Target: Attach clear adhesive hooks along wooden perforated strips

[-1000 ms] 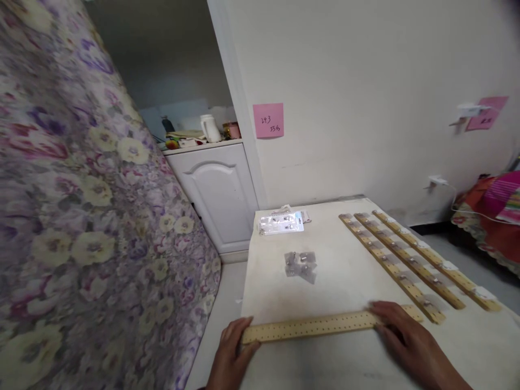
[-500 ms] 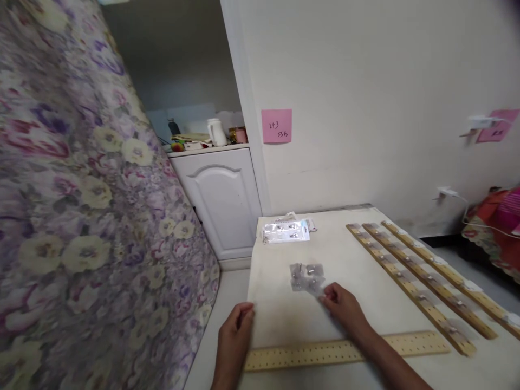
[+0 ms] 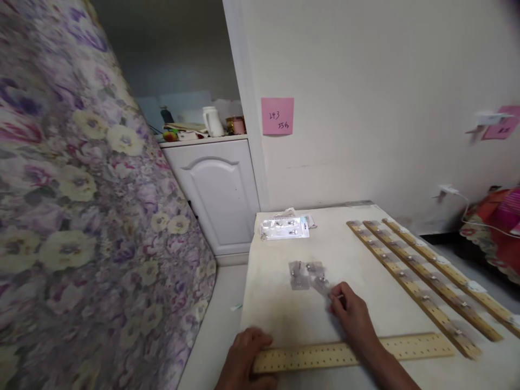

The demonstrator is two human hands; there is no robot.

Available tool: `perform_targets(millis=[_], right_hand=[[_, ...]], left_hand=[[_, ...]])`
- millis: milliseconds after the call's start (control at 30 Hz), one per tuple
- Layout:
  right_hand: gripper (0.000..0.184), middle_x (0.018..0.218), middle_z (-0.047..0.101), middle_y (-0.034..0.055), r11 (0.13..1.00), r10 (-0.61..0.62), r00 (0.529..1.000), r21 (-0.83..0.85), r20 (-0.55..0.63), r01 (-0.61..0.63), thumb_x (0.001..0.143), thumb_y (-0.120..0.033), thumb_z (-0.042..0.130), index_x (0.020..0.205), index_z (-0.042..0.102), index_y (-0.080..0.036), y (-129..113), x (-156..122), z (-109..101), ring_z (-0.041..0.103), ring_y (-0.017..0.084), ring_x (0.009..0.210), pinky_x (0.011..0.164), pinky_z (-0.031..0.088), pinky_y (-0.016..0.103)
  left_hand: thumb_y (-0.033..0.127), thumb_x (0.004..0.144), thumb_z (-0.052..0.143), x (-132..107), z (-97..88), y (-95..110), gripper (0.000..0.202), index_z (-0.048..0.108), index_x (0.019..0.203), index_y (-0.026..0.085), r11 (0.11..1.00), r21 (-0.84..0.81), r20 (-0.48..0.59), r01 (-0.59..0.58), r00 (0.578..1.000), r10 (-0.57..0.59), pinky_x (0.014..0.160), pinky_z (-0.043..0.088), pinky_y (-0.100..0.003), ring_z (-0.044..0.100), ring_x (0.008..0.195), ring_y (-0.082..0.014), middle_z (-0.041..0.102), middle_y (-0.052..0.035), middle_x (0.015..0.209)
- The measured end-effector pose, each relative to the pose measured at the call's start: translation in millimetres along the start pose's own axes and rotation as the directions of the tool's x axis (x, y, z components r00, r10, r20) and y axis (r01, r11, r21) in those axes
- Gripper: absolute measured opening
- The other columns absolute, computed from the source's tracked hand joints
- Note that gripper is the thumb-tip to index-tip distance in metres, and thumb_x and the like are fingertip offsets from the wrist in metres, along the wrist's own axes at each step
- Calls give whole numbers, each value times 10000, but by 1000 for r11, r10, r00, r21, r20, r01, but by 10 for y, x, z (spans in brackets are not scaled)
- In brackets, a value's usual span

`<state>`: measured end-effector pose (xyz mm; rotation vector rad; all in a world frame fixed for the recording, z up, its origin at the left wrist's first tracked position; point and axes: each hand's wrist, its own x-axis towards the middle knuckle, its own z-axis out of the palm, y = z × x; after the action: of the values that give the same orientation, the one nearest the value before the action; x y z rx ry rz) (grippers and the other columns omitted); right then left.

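My left hand point(image 3: 246, 360) is at the left end of a flat wooden strip point(image 3: 309, 355) with rows of small holes, fingers over the far edge and thumb at the near edge. Higher on the table, the closed fingertips of my right hand point(image 3: 351, 311) pinch the corner of a clear adhesive hook point(image 3: 322, 285), a see-through square with a small metal hook. Other clear hooks point(image 3: 299, 279) lie just left of it. My right forearm crosses over part of the wooden strip.
Three wooden strips point(image 3: 414, 279) bearing clear hook squares lie along the table's right side. Packaged hooks point(image 3: 284, 228) rest at the back left of the white table point(image 3: 276, 314). A floral curtain point(image 3: 101, 216) hangs left; a pink note point(image 3: 277, 116) is on the wall.
My left hand has come down and closed around the wooden strip's left end. My right hand has shifted slightly right, and the pinched hook has moved a little away from the others.
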<state>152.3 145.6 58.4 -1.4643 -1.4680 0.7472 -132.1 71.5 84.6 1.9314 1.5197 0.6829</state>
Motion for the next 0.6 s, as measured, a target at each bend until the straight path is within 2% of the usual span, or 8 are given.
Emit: perform_targets(millis=[67,200,333,467,600], right_hand=[[119,626,576,-24,996,-69,997,-54,-29,68,829,-304,449,738,460,-228,-19,-11,-2,542,157,588,581,394,250],[118,654,544,-22,981,-146,989,-132,-8,143,839,-269,441,731,461,-224,-49,-33,-19,514,152,607,588,386,247],[107,652,538,-26,972,-148,989,-183,9,147,844,-257,440,747,468,-222,-55,-35,-53,512,151,601,588,385,249],[86,675,579,-19,977,-141,990,-160,8,141,853,-250,440,801,501,-219,-44,-34,-71,547,153,616,601,403,250],[91,697,577,-15,965,-213,976,-151,35,216,855,-223,449,792,513,-217,-51,-38,-51,548,147,624,611,421,251]], left_hand=[[78,542,646,7,24,16,470,648,979,254,997,75,50,-34,998,31,919,405,-355,507,1054,-253,605,-47,1088],[65,598,539,43,54,55,299,605,847,216,984,157,66,-87,995,77,811,391,-311,515,932,-219,602,-43,954],[104,657,534,99,54,104,270,598,888,229,973,224,42,-64,998,56,816,365,-330,519,938,-233,613,-47,976],[109,679,499,281,64,172,283,600,920,217,968,247,-2,-47,999,50,848,367,-365,533,954,-240,620,-55,981],[111,686,491,484,137,126,344,622,988,210,970,233,-68,-70,994,88,902,382,-416,537,1024,-260,629,-82,1050]])
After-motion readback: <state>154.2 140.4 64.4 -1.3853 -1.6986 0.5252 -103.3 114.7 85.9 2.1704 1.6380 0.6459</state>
